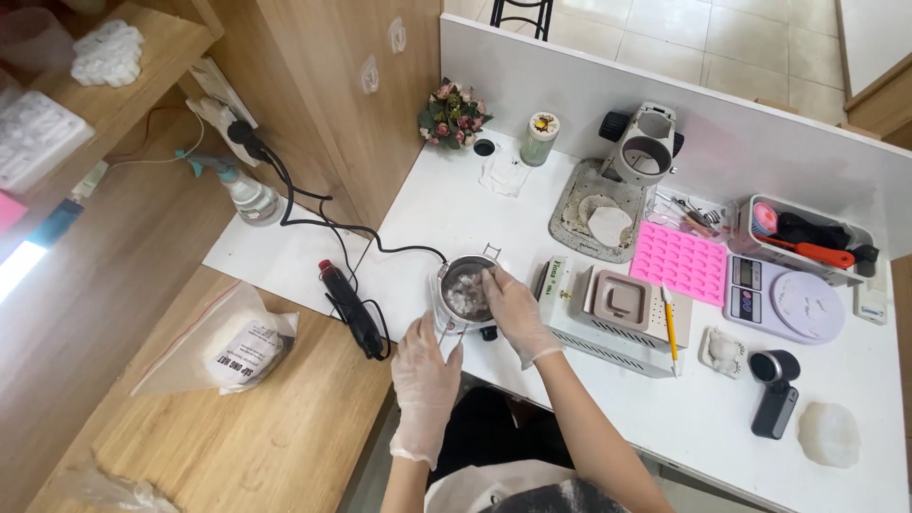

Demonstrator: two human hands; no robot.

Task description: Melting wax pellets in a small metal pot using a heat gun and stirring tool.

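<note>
A small metal pot (pixel 458 275) with pale pinkish-white lumps inside sits on a little hot plate near the front left of the white table (pixel 684 418). My right hand (pixel 513 309), in a thin clear glove, reaches over the pot's right rim with its fingertips at the contents. My left hand (pixel 425 366), also gloved, rests just below the pot, fingers curled at the pot's thin handle. I cannot tell whether a tool is pinched in the right fingers.
A black heat gun (pixel 350 304) and its cord lie left of the pot. To the right are a white box machine (pixel 617 309), pink silicone mould (pixel 680 261), lilac scale (pixel 784 302), microscope (pixel 638 152), yellow pencil (pixel 669 323). A plastic bag (pixel 233 347) lies on the wooden bench.
</note>
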